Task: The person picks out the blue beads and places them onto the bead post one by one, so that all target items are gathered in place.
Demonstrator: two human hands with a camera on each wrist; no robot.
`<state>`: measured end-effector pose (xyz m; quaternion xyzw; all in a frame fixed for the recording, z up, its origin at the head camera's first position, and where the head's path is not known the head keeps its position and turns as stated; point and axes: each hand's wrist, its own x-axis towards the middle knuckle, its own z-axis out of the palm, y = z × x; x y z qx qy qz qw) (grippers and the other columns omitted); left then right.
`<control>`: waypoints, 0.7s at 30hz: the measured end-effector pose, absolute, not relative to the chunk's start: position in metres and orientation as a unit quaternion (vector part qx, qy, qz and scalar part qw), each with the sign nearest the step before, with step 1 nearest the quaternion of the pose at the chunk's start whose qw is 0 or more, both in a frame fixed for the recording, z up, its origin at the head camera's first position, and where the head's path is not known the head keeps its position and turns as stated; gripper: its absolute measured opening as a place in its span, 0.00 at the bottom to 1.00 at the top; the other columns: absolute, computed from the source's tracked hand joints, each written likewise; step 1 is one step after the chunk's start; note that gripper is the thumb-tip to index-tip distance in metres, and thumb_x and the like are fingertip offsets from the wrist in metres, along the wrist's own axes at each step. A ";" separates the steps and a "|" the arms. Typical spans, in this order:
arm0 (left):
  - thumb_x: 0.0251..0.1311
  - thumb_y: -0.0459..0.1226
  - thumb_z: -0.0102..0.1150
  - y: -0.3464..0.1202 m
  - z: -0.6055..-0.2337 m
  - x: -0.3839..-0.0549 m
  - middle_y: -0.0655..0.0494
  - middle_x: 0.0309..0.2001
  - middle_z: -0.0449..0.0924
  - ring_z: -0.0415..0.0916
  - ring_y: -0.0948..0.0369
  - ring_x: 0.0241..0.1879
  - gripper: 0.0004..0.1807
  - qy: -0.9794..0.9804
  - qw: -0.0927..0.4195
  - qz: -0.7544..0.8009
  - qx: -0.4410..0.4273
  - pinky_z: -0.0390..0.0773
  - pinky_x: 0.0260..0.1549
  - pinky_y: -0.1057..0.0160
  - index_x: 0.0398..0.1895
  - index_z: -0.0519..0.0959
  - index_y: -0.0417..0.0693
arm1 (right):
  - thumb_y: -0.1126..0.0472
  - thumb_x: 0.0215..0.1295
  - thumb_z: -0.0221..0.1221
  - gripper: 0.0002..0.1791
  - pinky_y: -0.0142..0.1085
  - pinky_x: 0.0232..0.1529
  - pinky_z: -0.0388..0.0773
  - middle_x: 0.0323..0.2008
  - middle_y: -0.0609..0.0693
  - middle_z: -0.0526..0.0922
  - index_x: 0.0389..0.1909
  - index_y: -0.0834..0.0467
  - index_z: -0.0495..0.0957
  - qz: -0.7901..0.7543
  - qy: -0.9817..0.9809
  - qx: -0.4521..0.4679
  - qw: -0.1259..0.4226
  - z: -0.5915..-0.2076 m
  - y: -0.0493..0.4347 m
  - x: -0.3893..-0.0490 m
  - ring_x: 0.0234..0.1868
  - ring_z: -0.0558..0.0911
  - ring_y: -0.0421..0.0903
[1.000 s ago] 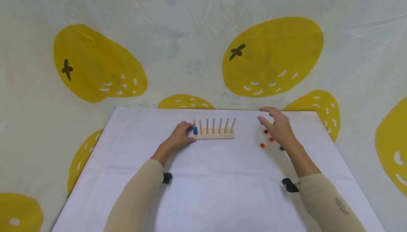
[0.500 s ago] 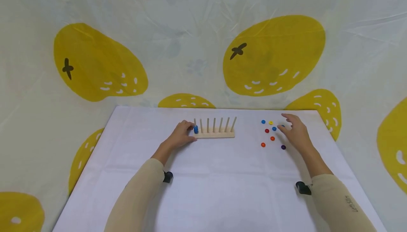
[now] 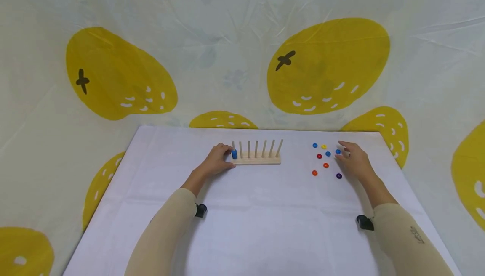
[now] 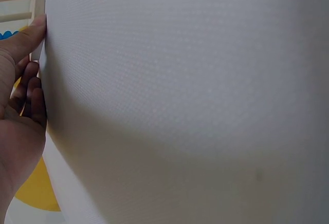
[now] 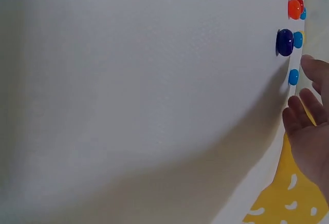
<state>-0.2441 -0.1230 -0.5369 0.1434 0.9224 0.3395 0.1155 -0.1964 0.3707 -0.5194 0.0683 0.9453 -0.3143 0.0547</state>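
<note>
Rack (image 3: pixel 261 161) of pale wood on the white bench (image 3: pixel 265 234), pinched at its left end by the left grip (image 3: pixel 216 161), thumb against the front of the base, other fingers behind, blue beads (image 3: pixel 234 154) threaded on the leftmost peg (image 3: pixel 233 144), right beside those fingers. And over to the right, well apart from the rack, right grip (image 3: pixel 355 160) with thumb and fingers spread! Right by that gap, a blue bead (image 3: pixel 338 152) on the bench; touching or not, hard to tell. Just left of it, second blue bead (image 3: pixel 328 154); beyond, yellow bead (image 3: pixel 323 146), third blue bead (image 3: pixel 315 145), red bead (image 3: pixel 319 156); nearer the person, two orange beads (image 3: pixel 326 165) and, below the thumb, purple bead (image 3: pixel 339 176).
</note>
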 end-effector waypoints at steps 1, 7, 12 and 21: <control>0.56 0.40 0.78 -0.123 -0.537 -0.244 0.48 0.57 0.75 0.71 0.52 0.60 0.33 0.922 0.114 0.341 0.143 0.71 0.69 0.52 0.65 0.76 0.42 | 0.56 0.77 0.56 0.37 0.67 0.68 0.67 0.74 0.72 0.59 0.80 0.59 0.55 -0.312 0.946 0.067 0.058 -0.521 0.372 -0.197 0.71 0.65 0.72; 0.56 0.40 0.77 -0.123 -0.540 -0.245 0.49 0.56 0.76 0.71 0.53 0.60 0.33 0.922 0.111 0.342 0.146 0.72 0.69 0.53 0.65 0.76 0.43 | 0.57 0.78 0.56 0.33 0.66 0.68 0.67 0.70 0.72 0.65 0.78 0.64 0.59 -0.292 0.953 0.053 0.066 -0.524 0.374 -0.202 0.67 0.68 0.70; 0.56 0.40 0.78 -0.122 -0.541 -0.244 0.49 0.57 0.76 0.71 0.53 0.60 0.34 0.924 0.115 0.338 0.140 0.71 0.69 0.54 0.65 0.76 0.43 | 0.59 0.77 0.57 0.30 0.66 0.68 0.67 0.65 0.72 0.66 0.74 0.68 0.64 -0.275 0.959 0.041 0.060 -0.526 0.374 -0.203 0.65 0.69 0.69; 0.56 0.40 0.78 -0.123 -0.537 -0.243 0.48 0.56 0.76 0.71 0.51 0.60 0.34 0.925 0.106 0.330 0.154 0.71 0.69 0.53 0.65 0.76 0.41 | 0.62 0.76 0.58 0.22 0.64 0.64 0.72 0.56 0.71 0.70 0.64 0.70 0.72 -0.265 0.962 0.041 0.049 -0.526 0.374 -0.202 0.55 0.72 0.66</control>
